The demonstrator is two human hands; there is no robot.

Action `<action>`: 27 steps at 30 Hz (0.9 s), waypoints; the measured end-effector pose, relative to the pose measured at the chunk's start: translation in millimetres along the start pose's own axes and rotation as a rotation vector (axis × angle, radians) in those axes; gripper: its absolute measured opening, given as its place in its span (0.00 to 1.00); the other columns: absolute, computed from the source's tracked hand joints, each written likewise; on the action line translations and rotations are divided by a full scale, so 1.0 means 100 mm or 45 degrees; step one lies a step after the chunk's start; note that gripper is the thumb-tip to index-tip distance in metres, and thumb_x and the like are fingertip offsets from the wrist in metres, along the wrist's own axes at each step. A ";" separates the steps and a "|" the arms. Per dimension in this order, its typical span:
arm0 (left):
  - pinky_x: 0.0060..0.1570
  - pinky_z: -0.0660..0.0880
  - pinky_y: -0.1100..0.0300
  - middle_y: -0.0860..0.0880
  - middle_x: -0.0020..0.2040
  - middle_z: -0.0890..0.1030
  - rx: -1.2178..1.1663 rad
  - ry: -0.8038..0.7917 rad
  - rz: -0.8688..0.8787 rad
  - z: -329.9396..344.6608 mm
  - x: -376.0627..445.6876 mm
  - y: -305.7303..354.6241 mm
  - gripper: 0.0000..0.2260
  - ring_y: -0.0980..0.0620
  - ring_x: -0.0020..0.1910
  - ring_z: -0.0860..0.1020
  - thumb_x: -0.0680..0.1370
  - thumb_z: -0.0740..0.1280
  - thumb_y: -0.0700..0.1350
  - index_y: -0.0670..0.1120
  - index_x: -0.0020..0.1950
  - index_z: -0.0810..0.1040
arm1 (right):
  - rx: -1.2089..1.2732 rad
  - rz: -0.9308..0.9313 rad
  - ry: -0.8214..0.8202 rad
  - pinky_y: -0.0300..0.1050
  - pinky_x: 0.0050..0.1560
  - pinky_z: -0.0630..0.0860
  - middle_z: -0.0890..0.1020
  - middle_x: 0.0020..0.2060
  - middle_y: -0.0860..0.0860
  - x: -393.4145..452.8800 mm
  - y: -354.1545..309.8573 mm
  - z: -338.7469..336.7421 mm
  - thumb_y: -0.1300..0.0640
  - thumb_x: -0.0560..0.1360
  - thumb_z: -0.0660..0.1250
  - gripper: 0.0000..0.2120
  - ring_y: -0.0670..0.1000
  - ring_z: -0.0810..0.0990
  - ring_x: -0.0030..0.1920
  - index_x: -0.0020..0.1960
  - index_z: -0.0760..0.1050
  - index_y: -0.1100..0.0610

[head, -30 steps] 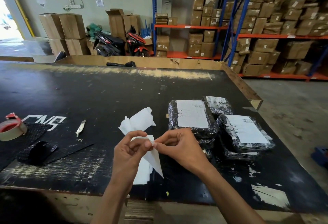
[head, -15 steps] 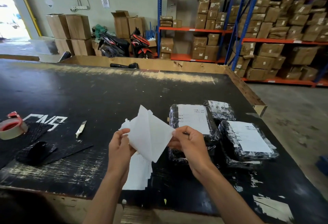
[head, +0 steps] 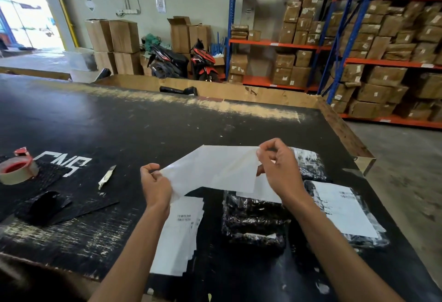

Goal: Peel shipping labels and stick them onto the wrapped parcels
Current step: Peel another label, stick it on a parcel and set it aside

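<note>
Head view, centre of frame. My left hand [head: 155, 183] pinches the lower left end of a white label sheet [head: 215, 170]; my right hand [head: 278, 170] pinches its upper right corner, fingers curled round the edge. The sheet hangs in the air between the 2 hands, above the bench [head: 143, 129]. Its long axis runs from lower left to upper right across the frame, and its plain side faces me. I cannot tell where label ends and backing begins; a 2nd white layer [head: 265, 189] shows below the right hand, partly covered by the sheet and by my wrist.

Under the sheet, at lower centre, lies a stack of labels [head: 179, 234], its upper end hidden by my left hand and forearm; the print on it is too blurred to read. Just right of it sits a black wrapped parcel [head: 253, 225], its top hidden behind the sheet and my right forearm. At the right, a labelled parcel [head: 344, 213] lies flat, long axis running toward the lower right, text unreadable. Behind my right hand, a 3rd parcel [head: 308, 165] shows only in part.

At the left edge, a tape roll [head: 16, 170] is cut off by the frame. A small knife [head: 107, 177] lies near it, pointing to the upper right. Black wrap scraps [head: 45, 206] lie at lower left.
</note>
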State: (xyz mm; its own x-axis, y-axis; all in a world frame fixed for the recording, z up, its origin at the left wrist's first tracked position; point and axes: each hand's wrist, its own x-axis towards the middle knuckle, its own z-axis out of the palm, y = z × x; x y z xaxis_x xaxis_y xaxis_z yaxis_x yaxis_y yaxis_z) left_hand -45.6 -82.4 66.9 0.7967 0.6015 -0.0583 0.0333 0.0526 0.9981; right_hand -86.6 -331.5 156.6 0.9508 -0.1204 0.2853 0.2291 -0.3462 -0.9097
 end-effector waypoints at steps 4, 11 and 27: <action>0.37 0.71 0.58 0.44 0.52 0.73 0.080 0.154 -0.045 0.13 0.20 -0.14 0.10 0.47 0.47 0.74 0.81 0.54 0.34 0.48 0.56 0.69 | -0.029 0.014 0.094 0.50 0.38 0.82 0.83 0.38 0.58 0.38 0.14 -0.20 0.61 0.82 0.62 0.04 0.49 0.83 0.32 0.48 0.72 0.58; 0.48 0.77 0.50 0.44 0.50 0.80 0.054 0.313 -0.188 0.43 0.53 -0.38 0.08 0.43 0.47 0.78 0.78 0.63 0.35 0.47 0.51 0.74 | 0.124 0.059 0.185 0.39 0.33 0.78 0.83 0.32 0.53 0.81 0.23 -0.40 0.61 0.82 0.61 0.03 0.48 0.81 0.29 0.50 0.72 0.59; 0.49 0.76 0.47 0.46 0.56 0.82 0.615 0.318 0.100 0.76 0.58 -0.36 0.07 0.41 0.58 0.78 0.75 0.71 0.43 0.53 0.52 0.82 | 0.250 0.058 -0.018 0.65 0.45 0.83 0.86 0.38 0.60 1.02 0.43 -0.22 0.59 0.82 0.63 0.03 0.64 0.85 0.40 0.49 0.73 0.56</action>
State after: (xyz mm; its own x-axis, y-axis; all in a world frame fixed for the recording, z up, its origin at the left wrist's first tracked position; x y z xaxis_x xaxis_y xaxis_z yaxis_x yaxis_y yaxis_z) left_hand 45.0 -109.7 29.5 0.6423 0.7631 0.0718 0.2996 -0.3362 0.8929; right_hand 16.1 -379.0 153.5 0.9637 -0.1182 0.2393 0.2205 -0.1528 -0.9633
